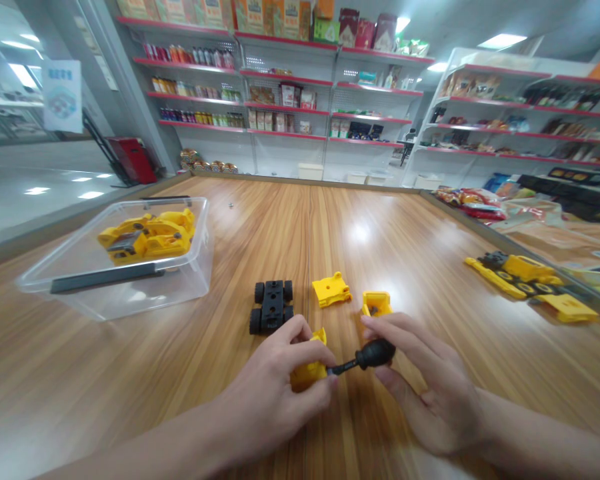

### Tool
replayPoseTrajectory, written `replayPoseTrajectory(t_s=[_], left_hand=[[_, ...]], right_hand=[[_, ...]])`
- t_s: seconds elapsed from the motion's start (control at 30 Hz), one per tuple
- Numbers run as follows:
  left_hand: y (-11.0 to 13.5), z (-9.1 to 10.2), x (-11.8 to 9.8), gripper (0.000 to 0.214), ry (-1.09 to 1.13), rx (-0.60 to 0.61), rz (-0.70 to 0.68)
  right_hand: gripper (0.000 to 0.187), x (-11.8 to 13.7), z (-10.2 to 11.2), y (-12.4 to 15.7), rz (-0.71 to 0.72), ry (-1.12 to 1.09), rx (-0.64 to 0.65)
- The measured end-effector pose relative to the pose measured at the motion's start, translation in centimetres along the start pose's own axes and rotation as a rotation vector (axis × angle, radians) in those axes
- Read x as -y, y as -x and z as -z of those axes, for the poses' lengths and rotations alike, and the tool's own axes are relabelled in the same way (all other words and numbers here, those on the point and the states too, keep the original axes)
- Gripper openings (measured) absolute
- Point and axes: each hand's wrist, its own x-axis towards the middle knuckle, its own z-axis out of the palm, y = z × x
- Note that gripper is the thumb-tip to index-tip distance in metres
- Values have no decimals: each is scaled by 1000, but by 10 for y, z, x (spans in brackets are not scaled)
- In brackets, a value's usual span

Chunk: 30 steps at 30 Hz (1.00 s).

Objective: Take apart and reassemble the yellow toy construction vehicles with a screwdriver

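Table (180, 373) of grained wood fills our view, and on its left stands a clear box (130, 293) holding a yellow toy (147, 237). Our left hand (275, 387) and right hand (425, 393) meet just before a black wheeled chassis (271, 305). Our left fingers curl shut on a yellow part (305, 375). Our right fingers pinch a black screwdriver (375, 355), its tip touching that part.

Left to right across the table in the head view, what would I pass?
Clear plastic box, black wheeled chassis, flat yellow part, small yellow part, yellow toy truck. Left hand, right hand and screwdriver overlap these, so omitted.
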Motion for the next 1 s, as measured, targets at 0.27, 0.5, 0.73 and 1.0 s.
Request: replayPoseTrajectory(t_s=[0.27,0.5,0.73,1.0], left_hand=[[0,-1,-1,12,3,-10,-2],[0,-1,0,9,-1,0,-13],[1,0,3,7,5,24,-14],[1,1,2,4,-4,17,-29]], right_hand=[[34,-1,5,-9,28,-15,-46],[41,-2,1,-5,84,-68,100],[30,-5,3,-6,8,-52,172],[15,2,3,-4,-65,-56,217]])
